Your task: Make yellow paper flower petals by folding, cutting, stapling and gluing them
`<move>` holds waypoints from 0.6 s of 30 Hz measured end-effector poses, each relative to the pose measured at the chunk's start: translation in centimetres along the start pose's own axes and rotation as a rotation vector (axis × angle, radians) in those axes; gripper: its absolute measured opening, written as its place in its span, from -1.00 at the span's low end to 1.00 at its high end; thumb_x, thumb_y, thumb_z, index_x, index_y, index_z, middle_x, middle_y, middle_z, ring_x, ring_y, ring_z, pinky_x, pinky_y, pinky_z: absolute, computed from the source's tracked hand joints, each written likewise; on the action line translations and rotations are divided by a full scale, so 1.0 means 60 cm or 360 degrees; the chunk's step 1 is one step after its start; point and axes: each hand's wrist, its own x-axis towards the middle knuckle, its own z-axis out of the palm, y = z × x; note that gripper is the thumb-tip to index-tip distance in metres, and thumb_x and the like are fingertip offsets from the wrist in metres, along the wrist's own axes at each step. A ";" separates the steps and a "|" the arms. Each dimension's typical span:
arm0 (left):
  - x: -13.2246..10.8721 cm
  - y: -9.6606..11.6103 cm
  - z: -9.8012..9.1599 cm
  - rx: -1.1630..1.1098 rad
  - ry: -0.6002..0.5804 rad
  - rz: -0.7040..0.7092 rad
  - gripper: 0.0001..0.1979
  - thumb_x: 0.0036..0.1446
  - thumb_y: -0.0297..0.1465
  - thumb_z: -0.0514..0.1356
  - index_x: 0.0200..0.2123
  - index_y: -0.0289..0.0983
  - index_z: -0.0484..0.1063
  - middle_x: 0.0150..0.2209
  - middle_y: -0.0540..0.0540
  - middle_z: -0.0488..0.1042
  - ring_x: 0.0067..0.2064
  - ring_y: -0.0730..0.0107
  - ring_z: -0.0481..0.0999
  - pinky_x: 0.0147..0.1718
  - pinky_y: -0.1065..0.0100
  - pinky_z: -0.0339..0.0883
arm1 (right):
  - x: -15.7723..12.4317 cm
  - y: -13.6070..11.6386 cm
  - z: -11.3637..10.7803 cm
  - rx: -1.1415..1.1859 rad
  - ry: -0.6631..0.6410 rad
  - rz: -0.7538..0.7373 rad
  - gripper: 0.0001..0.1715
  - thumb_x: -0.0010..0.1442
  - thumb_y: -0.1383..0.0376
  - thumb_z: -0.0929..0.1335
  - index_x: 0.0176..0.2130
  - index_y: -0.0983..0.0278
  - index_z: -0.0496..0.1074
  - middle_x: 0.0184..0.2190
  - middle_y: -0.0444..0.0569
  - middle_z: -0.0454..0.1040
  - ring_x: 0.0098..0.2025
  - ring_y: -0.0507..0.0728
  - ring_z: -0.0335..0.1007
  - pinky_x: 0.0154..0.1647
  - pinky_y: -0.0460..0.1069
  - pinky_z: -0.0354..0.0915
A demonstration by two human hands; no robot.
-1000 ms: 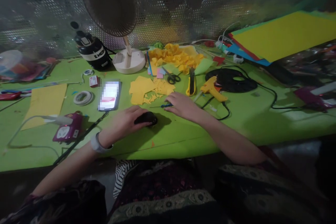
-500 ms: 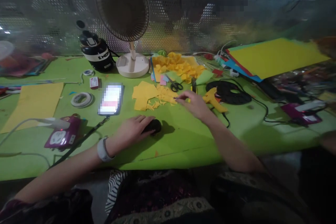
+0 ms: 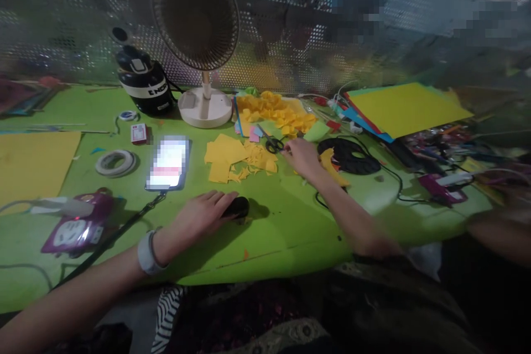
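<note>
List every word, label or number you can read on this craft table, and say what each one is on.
"ENO": on the white band of the black jug; further letters curve out of view.
Phone screen: blurred, unreadable.
Small red and white box: print too small to read.
Purple device: label too blurred to read.

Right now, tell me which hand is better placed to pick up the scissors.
Right. The right hand lies beside the scissors, fingers close to them; the left hand rests on a black object, farther away.
</note>
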 end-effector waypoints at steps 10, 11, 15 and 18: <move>0.006 -0.050 -0.034 0.0042 -0.0154 -0.0302 -0.59 0.29 -0.21 0.13 0.13 -0.27 0.39 -0.17 -0.26 0.59 -0.27 0.10 0.61 -0.39 0.26 0.40 | -0.032 -0.034 0.026 0.0220 -0.0091 -0.0158 -0.67 0.16 0.08 0.44 -0.28 0.31 0.50 -0.16 0.15 0.50 -0.05 0.34 0.37 -0.04 0.17 0.22; 0.007 -0.050 -0.034 0.0043 -0.0114 -0.0287 -0.55 0.27 -0.18 0.15 0.15 -0.27 0.37 -0.14 -0.27 0.59 -0.25 0.09 0.61 -0.37 0.24 0.42 | -0.032 -0.034 0.029 0.0256 -0.0076 -0.0146 -0.71 0.15 0.11 0.45 -0.29 0.30 0.49 -0.18 0.13 0.50 -0.05 0.33 0.37 -0.05 0.16 0.22; 0.005 -0.044 -0.046 0.0003 0.0293 -0.0160 -0.36 0.18 -0.06 0.23 0.22 -0.29 0.29 0.00 -0.33 0.53 -0.06 0.00 0.58 -0.16 0.11 0.48 | -0.033 -0.031 0.025 0.0503 -0.0055 -0.0135 -0.77 0.08 0.20 0.48 -0.37 0.28 0.43 -0.25 0.06 0.50 -0.10 0.27 0.38 -0.09 0.11 0.22; 0.003 -0.034 -0.061 -0.0167 0.0609 -0.0090 -0.46 0.22 -0.16 0.25 0.19 -0.26 0.31 0.04 -0.29 0.51 0.02 0.08 0.54 -0.05 0.11 0.47 | -0.040 -0.028 0.007 0.0937 -0.0168 -0.0052 -0.74 0.04 0.21 0.49 -0.39 0.27 0.36 -0.35 -0.03 0.48 -0.27 0.14 0.38 -0.23 0.03 0.24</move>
